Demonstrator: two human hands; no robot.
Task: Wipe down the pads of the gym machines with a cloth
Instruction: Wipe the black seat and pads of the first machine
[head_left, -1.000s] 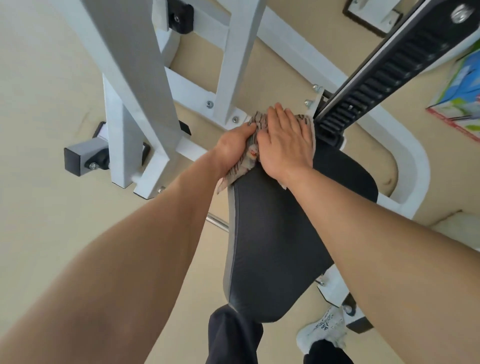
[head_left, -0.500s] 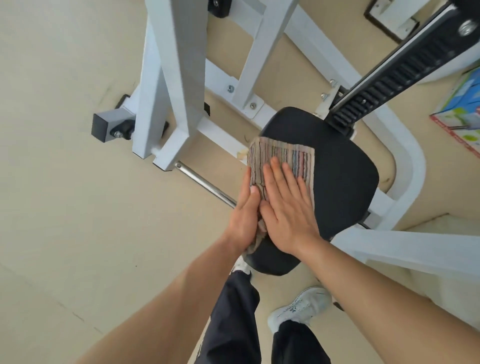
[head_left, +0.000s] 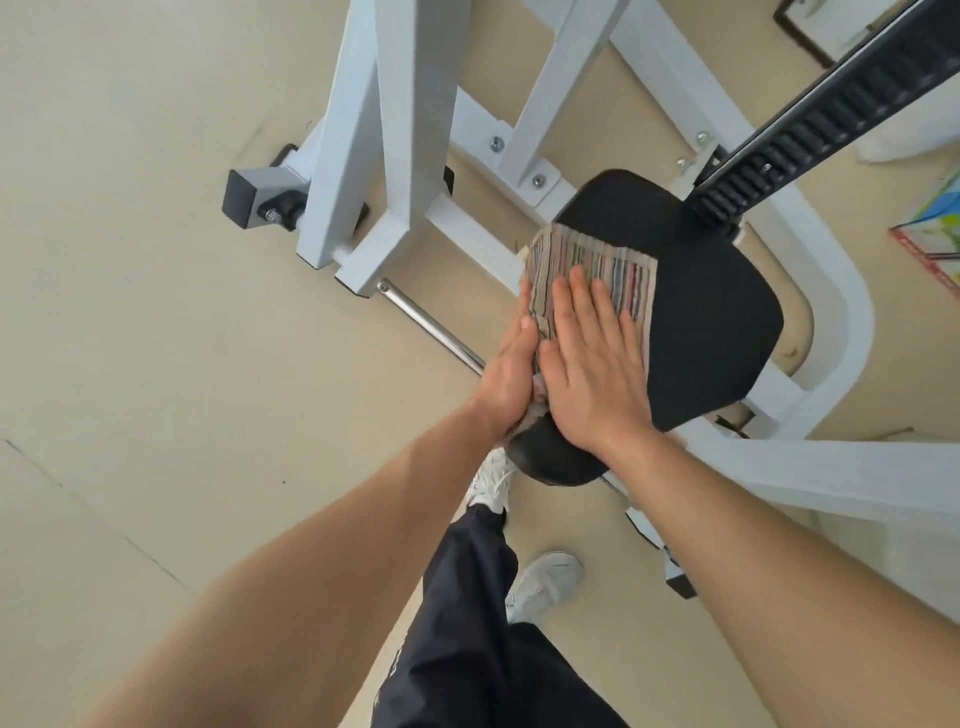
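Note:
A black seat pad (head_left: 711, 312) of a white gym machine fills the middle of the head view. A striped, multicoloured cloth (head_left: 587, 260) lies spread over the pad's left part. My right hand (head_left: 592, 364) lies flat on the cloth with straight fingers, pressing it onto the pad. My left hand (head_left: 511, 369) sits at the cloth's left edge beside the pad, fingers straight along it; its palm side is hidden, as is the cloth's near end under both hands.
White frame tubes (head_left: 395, 130) rise at left and behind the pad. A chrome bar (head_left: 431, 327) runs left of the pad. A black toothed rail (head_left: 831, 114) slants up to the right. My legs and white shoes (head_left: 545, 582) stand below on beige floor.
Both hands slid the cloth from the pad's far end toward its near end over the last second. In the last half second the view only shifted slightly.

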